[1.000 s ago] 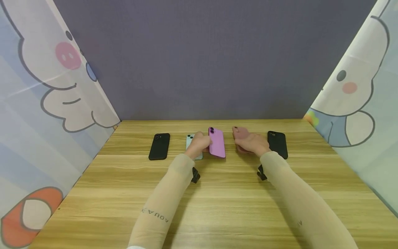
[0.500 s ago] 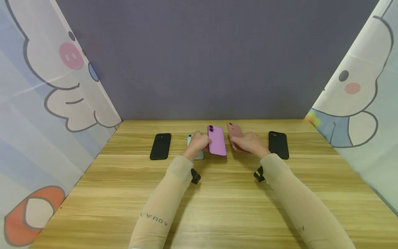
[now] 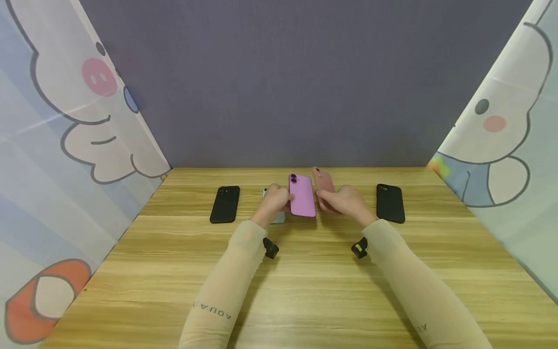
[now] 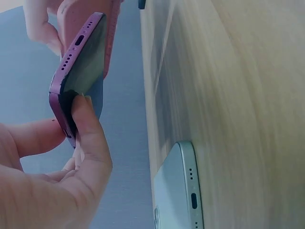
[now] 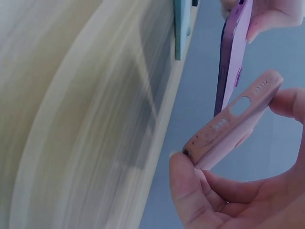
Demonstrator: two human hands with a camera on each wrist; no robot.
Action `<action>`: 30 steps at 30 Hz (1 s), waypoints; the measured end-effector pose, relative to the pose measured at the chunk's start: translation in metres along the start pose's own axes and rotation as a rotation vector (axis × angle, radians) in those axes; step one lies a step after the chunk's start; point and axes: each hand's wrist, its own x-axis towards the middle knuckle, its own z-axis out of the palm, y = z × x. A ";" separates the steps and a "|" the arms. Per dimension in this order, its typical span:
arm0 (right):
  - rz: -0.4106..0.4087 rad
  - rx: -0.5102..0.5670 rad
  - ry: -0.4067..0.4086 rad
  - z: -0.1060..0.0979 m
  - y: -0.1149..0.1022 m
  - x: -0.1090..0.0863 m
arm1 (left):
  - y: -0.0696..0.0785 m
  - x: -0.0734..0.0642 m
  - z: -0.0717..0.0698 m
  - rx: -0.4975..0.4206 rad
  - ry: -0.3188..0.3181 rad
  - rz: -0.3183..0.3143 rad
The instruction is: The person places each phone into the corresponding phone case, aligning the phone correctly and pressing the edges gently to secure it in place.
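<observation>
My left hand [image 3: 276,198] pinches a purple phone [image 3: 302,196] by its left edge, back towards me. The left wrist view shows thumb and fingers on either side of the purple phone [image 4: 71,59], whose charging port end faces the camera. A pink phone case [image 3: 323,182] tilts in my right hand [image 3: 347,199], close beside the phone. In the right wrist view the pink case [image 5: 221,129] has a wide oval port cutout and small speaker holes, with fingers gripping both its side edges. Both things are held above the table.
A mint phone [image 3: 278,219] lies under my left hand, partly hidden. A black phone or case [image 3: 224,204] lies to the left and another black one [image 3: 390,203] to the right. The wooden table [image 3: 305,291] meets a grey panel [image 3: 296,87] behind.
My right hand has brought the pink case up and leftward, nearer the purple phone. My left hand has lifted the purple phone slightly, keeping the same pinch.
</observation>
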 end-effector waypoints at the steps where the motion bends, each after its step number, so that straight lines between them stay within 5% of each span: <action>1: -0.001 -0.004 0.000 0.000 -0.002 -0.001 | 0.000 0.000 0.000 -0.001 -0.004 0.001; 30: -0.019 0.046 0.047 0.015 -0.032 -0.013 | 0.009 -0.006 0.002 -0.109 -0.021 0.022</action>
